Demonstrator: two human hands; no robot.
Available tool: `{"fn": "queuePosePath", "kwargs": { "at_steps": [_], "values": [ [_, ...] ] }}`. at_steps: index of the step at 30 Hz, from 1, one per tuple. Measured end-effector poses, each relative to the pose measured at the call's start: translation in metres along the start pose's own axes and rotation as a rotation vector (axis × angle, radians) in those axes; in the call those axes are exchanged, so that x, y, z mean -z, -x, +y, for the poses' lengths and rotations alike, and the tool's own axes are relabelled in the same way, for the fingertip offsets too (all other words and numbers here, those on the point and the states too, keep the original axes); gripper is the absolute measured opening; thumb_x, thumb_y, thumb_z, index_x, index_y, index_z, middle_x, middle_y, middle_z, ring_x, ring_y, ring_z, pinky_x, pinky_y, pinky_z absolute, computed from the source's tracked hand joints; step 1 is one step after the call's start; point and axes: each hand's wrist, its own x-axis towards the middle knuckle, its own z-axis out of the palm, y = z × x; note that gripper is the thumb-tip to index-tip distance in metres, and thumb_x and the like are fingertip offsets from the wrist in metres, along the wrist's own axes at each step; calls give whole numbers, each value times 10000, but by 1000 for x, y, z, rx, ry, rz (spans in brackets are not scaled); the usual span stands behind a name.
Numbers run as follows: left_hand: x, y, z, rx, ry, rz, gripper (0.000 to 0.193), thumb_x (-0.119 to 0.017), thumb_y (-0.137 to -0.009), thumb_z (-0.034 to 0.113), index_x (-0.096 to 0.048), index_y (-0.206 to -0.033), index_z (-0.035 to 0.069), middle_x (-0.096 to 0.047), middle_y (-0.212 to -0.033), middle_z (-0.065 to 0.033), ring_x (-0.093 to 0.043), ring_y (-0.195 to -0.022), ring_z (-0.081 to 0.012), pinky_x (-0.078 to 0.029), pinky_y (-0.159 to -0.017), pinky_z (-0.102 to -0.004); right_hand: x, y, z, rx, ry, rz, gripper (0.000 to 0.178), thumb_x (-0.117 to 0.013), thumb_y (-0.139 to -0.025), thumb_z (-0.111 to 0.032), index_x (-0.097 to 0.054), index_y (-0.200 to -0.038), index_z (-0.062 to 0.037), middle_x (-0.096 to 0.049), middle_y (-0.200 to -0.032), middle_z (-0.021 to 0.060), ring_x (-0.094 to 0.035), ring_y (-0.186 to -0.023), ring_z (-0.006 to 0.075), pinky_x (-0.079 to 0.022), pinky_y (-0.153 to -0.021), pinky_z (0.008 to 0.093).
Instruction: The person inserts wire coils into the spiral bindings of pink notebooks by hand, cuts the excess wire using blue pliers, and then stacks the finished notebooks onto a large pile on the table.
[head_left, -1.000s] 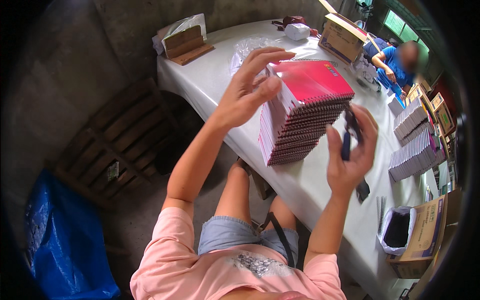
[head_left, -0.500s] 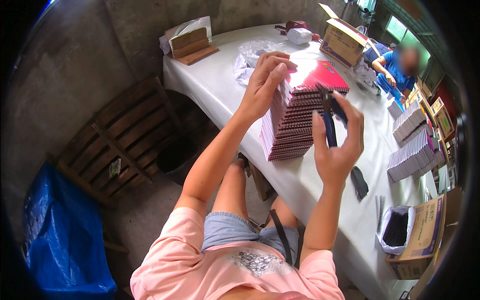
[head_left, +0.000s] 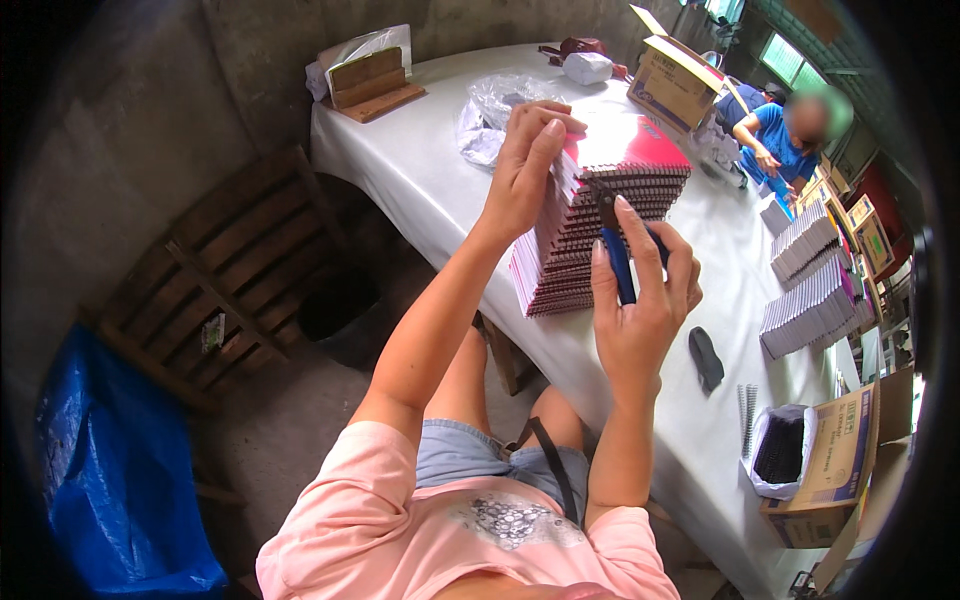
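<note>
A tall stack of spiral-bound notebooks (head_left: 600,235) stands near the table's edge, its dark coils facing me. On top lies a notebook with a shiny red cover (head_left: 640,140). My left hand (head_left: 527,165) is closed at the far left corner of that top notebook, thumb and fingers gripping its edge. Dark blue-handled pliers (head_left: 617,262) are in my right hand (head_left: 640,310). Their jaws touch or nearly touch the left end of the upper coils; whether they pinch a wire is too small to tell.
White cloth covers the table (head_left: 440,120). Notebook piles (head_left: 805,300), a dark flat object (head_left: 705,358) and a carton (head_left: 830,450) with a bag of black coils (head_left: 783,450) lie rightward. Across the table a person in blue (head_left: 775,150) works beside another carton (head_left: 675,85).
My right hand has moved the pliers leftward, from the right part of the top coils to their left end. My left hand stays at the notebook's corner.
</note>
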Motion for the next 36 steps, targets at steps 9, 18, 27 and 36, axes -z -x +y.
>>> {"fn": "queuePosePath", "kwargs": {
  "at_steps": [9, 18, 27, 36],
  "values": [
    [3, 1, 0, 53, 9, -38, 366, -366, -964, 275, -611, -1008, 7, -490, -1168, -137, -428, -1156, -218, -275, -1026, -328, 1, -2, -3, 16, -12, -48, 372, -661, -797, -220, -635, -1169, -215, -563, -966, 41, -540, -867, 209, -372, -791, 343],
    [2, 1, 5, -12, -23, -37, 334, -383, -969, 249, -608, -974, 2, -507, -1073, -126, -457, -1039, -200, -373, -912, -306, 25, -13, 7, -904, -1418, -697, 345, -514, -926, -254, -534, -1214, -67, -618, -893, 99, -584, -771, 163, -476, -651, 314],
    [7, 0, 2, 24, 4, -64, 339, -369, -973, 258, -608, -1005, 19, -513, -1129, -122, -428, -1138, -214, -294, -1008, -328, 9, 15, -5, -79, -172, -115, 378, -620, -823, -234, -602, -1199, -195, -525, -1070, 75, -492, -998, 240, -295, -911, 382],
    [10, 0, -2, 68, 15, -90, 328, -372, -974, 270, -578, -1045, 25, -489, -1200, -130, -430, -1160, -199, -284, -1023, -321, -4, 14, -1, -31, -119, -42, 358, -629, -811, -231, -632, -1169, -235, -522, -1069, 69, -483, -971, 234, -287, -897, 378]
  ]
}}
